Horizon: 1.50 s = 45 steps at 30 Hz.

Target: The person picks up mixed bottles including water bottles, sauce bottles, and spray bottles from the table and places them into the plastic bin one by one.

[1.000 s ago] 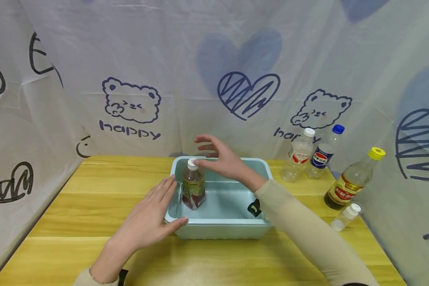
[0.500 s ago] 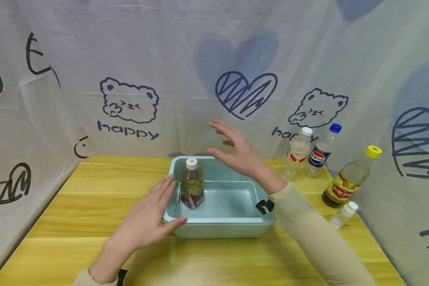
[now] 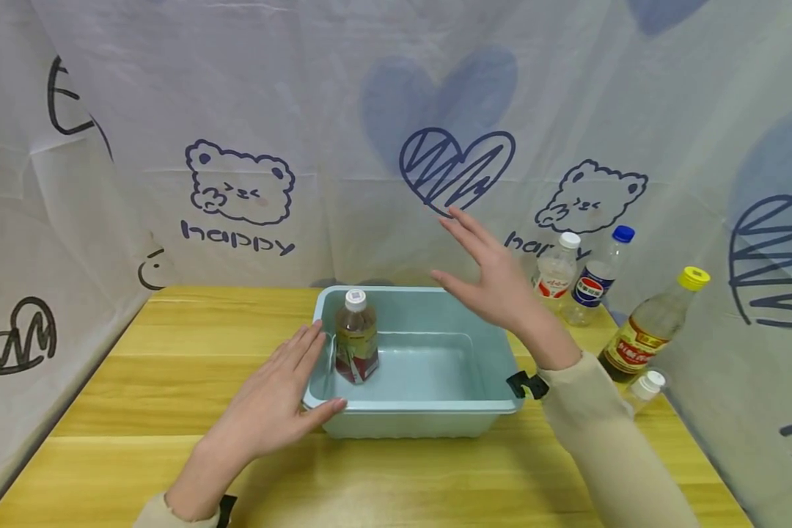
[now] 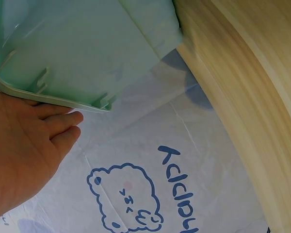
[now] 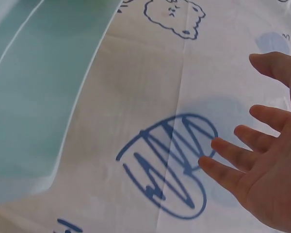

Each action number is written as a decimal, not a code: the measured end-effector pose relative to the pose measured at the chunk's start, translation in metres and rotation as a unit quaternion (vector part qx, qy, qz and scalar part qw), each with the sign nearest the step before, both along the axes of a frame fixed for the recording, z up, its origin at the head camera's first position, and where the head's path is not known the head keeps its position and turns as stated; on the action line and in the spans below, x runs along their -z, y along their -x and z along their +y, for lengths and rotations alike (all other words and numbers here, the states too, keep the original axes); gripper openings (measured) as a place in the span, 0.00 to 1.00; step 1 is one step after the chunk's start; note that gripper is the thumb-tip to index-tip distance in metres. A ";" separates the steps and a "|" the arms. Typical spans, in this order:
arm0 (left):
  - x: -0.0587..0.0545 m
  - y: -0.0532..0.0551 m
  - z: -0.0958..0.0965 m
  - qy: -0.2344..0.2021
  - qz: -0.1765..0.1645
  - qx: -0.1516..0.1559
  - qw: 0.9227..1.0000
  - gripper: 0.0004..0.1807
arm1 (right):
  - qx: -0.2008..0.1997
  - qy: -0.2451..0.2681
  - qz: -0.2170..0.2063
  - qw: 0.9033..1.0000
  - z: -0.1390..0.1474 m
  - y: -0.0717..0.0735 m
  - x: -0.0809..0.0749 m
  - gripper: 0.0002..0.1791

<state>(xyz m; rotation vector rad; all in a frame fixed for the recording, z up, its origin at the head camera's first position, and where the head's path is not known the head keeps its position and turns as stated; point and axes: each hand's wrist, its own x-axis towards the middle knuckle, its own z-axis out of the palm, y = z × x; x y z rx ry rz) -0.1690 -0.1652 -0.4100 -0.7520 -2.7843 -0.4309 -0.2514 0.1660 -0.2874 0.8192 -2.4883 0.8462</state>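
Observation:
My left hand (image 3: 270,400) rests with straight fingers along the left rim of a light blue-green plastic tub (image 3: 429,408). In the left wrist view its fingers lie against the outside of the tub's rim (image 4: 63,101). Upright inside the tub, at its left end, stands a drink bottle (image 3: 356,341) with a white cap and brownish contents. My right hand (image 3: 495,282) hovers over the tub's back right corner, fingers spread and holding nothing. The right wrist view shows the same empty right hand (image 5: 266,150) apart from the tub (image 5: 34,107).
To the right stand several bottles: one with a white cap (image 3: 554,275), one with a blue cap (image 3: 590,286), a yellow-capped sauce bottle (image 3: 643,334) and a small white-capped one (image 3: 647,389). A printed cloth (image 3: 343,110) hangs behind the wooden table (image 3: 191,352).
My right hand has moved away from the drink bottle's cap, rightward across the tub towards the bottles on the right. The left hand and the drink bottle stay where they were.

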 end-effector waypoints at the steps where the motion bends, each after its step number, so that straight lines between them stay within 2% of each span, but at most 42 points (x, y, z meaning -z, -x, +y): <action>1: 0.000 0.000 0.000 0.000 0.000 0.000 1.000 0.57 | 0.010 -0.005 -0.007 1.000 0.003 -0.002 0.001 0.42; 5: -0.001 -0.001 0.000 0.000 -0.001 -0.001 1.000 0.57 | 0.038 -0.019 -0.023 0.999 0.017 -0.007 0.005 0.43; 13: -0.001 -0.003 0.000 0.002 -0.007 -0.005 1.000 0.57 | 0.073 -0.013 -0.035 0.997 0.039 -0.020 0.021 0.43; 19: 0.001 -0.004 -0.001 0.001 -0.012 -0.009 1.000 0.57 | 0.096 0.002 -0.039 0.995 0.053 -0.028 0.041 0.43; 26: 0.001 -0.005 -0.001 0.003 -0.018 -0.012 1.000 0.57 | 0.117 0.048 -0.035 0.991 0.071 -0.034 0.067 0.41; 36: 0.000 -0.002 0.000 0.002 -0.006 -0.002 1.000 0.57 | 0.208 0.089 -0.024 0.974 0.101 -0.046 0.089 0.40; 45: 0.000 0.001 -0.001 0.001 -0.006 0.003 1.000 0.57 | 0.282 0.091 0.027 0.955 0.139 -0.055 0.106 0.38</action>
